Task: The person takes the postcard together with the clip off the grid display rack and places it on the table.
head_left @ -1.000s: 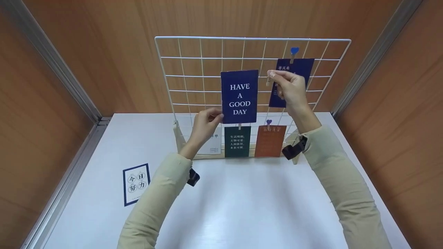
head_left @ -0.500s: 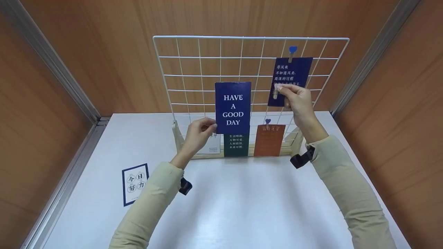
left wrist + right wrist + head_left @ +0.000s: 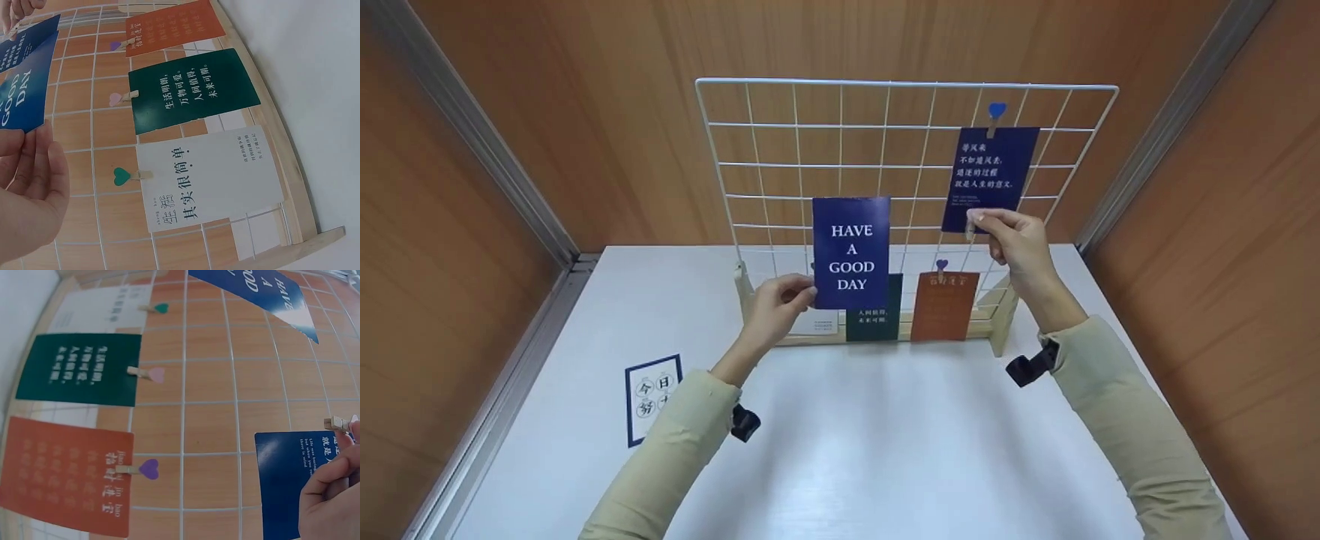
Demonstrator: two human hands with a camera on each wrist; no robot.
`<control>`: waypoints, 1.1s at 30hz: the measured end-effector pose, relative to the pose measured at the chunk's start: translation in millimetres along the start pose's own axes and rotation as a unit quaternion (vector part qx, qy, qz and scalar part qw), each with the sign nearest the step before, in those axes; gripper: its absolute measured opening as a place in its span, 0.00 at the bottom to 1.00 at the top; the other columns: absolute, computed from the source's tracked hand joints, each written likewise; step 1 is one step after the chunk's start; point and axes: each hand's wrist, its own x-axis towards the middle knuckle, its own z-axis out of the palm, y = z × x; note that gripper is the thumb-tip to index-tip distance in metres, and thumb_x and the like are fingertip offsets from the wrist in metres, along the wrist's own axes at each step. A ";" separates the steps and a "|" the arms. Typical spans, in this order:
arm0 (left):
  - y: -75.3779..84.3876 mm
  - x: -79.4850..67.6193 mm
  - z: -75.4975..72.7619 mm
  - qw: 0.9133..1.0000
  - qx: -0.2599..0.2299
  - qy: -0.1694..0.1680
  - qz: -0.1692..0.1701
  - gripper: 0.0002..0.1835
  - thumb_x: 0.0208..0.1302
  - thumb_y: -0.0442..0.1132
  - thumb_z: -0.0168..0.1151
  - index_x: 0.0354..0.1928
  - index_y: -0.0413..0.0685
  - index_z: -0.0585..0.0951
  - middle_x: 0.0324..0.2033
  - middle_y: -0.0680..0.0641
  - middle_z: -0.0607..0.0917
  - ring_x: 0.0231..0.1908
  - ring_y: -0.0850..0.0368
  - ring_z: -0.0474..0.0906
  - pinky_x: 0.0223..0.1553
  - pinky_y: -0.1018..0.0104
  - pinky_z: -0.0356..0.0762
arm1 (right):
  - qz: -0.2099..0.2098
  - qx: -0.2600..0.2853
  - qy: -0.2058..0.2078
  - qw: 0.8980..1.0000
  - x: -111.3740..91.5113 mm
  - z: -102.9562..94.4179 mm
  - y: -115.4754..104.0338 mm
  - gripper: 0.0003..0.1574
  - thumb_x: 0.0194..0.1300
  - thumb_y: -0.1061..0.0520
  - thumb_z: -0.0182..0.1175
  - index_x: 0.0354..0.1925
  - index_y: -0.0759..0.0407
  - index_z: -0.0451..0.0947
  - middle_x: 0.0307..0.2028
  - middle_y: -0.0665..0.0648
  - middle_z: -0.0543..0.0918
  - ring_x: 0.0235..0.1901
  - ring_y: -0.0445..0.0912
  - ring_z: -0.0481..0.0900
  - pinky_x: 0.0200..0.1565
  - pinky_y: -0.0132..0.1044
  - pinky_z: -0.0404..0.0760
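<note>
My left hand (image 3: 771, 311) pinches the lower left edge of a navy card (image 3: 851, 251) printed "HAVE A GOOD DAY", held upright in front of the white wire grid (image 3: 907, 82). Between the thumb and fingers of my right hand (image 3: 1024, 247) is a small wooden clothespin (image 3: 337, 423) with a pale heart, partly hidden by the fingertips. That hand overlaps the bottom of a second navy card (image 3: 996, 161), which hangs at the upper right under a blue-heart clothespin (image 3: 997, 112). In the head view the held card covers part of the green card (image 3: 194, 90) and white card (image 3: 208, 183) behind it.
An orange card (image 3: 945, 307) hangs low on the grid from a purple-heart clothespin (image 3: 140, 469). The grid stands in a wooden base (image 3: 1003, 319) on a white table (image 3: 885, 450). A framed-pattern card (image 3: 637, 431) lies at the left, partly under my sleeve. Wood-look walls enclose the table.
My left hand has moved the navy card down and to the left. The right hand has come down and to the right with the clothespin, uncovering more of the hanging navy card.
</note>
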 end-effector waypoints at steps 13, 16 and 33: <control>-4.6 -20.6 -11.1 1.000 -0.024 -0.010 -0.009 0.08 0.60 0.28 0.52 0.39 0.32 0.78 0.30 0.42 0.80 0.32 0.50 0.76 0.35 0.63 0.75 | 0.041 -0.012 0.002 0.999 -17.6 -18.7 13.3 0.04 0.56 0.58 0.61 0.29 0.55 0.83 0.15 0.48 0.71 0.11 0.36 0.61 0.13 0.24 0.59; -4.4 -25.9 -12.9 1.000 -0.015 -0.006 -0.009 0.08 0.60 0.27 0.52 0.38 0.31 0.78 0.30 0.42 0.80 0.31 0.48 0.75 0.34 0.64 0.75 | 0.045 -0.014 -0.002 0.999 -20.3 -23.2 18.1 0.04 0.56 0.58 0.61 0.29 0.55 0.83 0.16 0.48 0.72 0.11 0.35 0.60 0.12 0.24 0.58; -46.9 -45.0 -17.2 0.998 -0.028 0.012 -0.055 0.07 0.59 0.29 0.55 0.38 0.36 0.79 0.32 0.46 0.79 0.32 0.54 0.76 0.36 0.64 0.75 | 0.088 -0.028 0.007 0.996 -37.5 -49.9 41.9 0.06 0.56 0.57 0.61 0.29 0.58 0.82 0.09 0.47 0.66 0.10 0.36 0.60 0.13 0.25 0.59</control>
